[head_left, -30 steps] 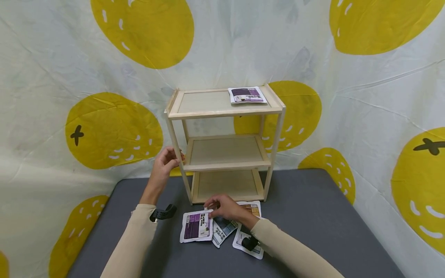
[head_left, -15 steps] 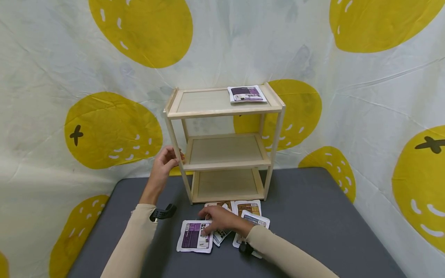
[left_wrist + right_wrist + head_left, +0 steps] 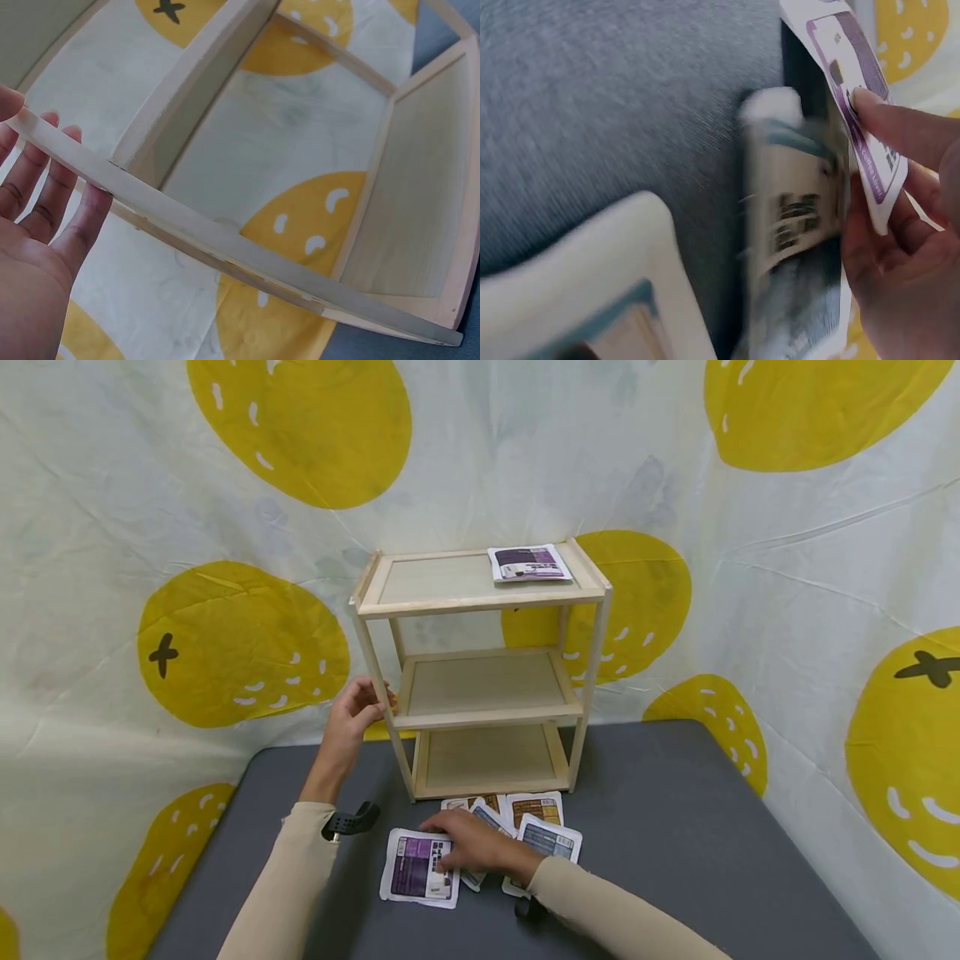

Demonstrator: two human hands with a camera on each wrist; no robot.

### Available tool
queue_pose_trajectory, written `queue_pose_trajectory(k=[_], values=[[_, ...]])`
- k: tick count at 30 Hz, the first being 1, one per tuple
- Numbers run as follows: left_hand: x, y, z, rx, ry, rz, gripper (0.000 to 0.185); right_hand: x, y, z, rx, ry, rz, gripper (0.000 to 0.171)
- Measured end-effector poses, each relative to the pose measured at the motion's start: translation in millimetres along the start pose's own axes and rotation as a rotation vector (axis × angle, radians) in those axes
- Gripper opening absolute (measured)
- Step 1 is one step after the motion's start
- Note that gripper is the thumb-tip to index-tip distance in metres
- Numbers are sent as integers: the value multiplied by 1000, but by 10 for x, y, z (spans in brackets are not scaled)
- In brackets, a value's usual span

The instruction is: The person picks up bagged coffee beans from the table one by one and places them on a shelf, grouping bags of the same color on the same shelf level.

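Note:
My left hand [image 3: 348,718] grips the left front post of a small three-tier wooden shelf [image 3: 487,687]. In the left wrist view, the thumb and fingers of that hand [image 3: 37,262] lie on either side of the post [image 3: 217,236]. At the shelf's foot, my right hand [image 3: 478,842] pinches the right side of a purple and white flat pouch [image 3: 410,864]. The right wrist view shows the thumb on the front of this pouch [image 3: 855,82], fingers behind it. A blue-grey labelled pouch [image 3: 491,817] is partly hidden under the right hand.
On the shelf's top board lies another purple pouch [image 3: 528,563], toward the right. Brown-labelled pouches [image 3: 536,810] and a blue-labelled pouch [image 3: 550,839] lie overlapping on the dark grey table [image 3: 675,827], right before the shelf. A fruit-patterned cloth [image 3: 450,460] hangs behind.
My right hand has moved slightly left and toward me, bringing the purple pouch nearer and uncovering pouches behind. The left hand keeps its hold on the post.

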State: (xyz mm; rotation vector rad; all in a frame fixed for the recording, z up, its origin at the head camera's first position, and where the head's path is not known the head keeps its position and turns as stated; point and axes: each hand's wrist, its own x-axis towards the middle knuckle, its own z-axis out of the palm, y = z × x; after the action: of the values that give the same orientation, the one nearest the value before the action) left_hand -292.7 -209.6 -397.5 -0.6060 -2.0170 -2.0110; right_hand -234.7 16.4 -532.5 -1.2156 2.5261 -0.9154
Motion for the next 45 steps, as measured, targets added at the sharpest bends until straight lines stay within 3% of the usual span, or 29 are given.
queue_pose_trajectory(k=[4,11,16,22,28,36,40,45], values=[[2,12,4,9,4,-9,27,-23,-14,-87,38,-21,17,51],[14,8,3,21,6,-6,28,-64,-32,-227,4,-57,43,15],[11,-3,5,7,6,0,27,-99,4,-251,29,-31,47,8],[-1,-11,5,-3,4,2,20,-195,64,-246,183,5,137,4],[-9,5,12,-10,5,4,22,-304,98,-253,376,42,241,12],[-11,-2,3,-4,1,2,18,-446,181,-248,571,14,219,69],[-7,-10,2,-9,2,4,20,-509,207,-265,536,28,185,56],[-1,-4,8,-12,1,9,18,-584,205,-282,532,78,215,38]])
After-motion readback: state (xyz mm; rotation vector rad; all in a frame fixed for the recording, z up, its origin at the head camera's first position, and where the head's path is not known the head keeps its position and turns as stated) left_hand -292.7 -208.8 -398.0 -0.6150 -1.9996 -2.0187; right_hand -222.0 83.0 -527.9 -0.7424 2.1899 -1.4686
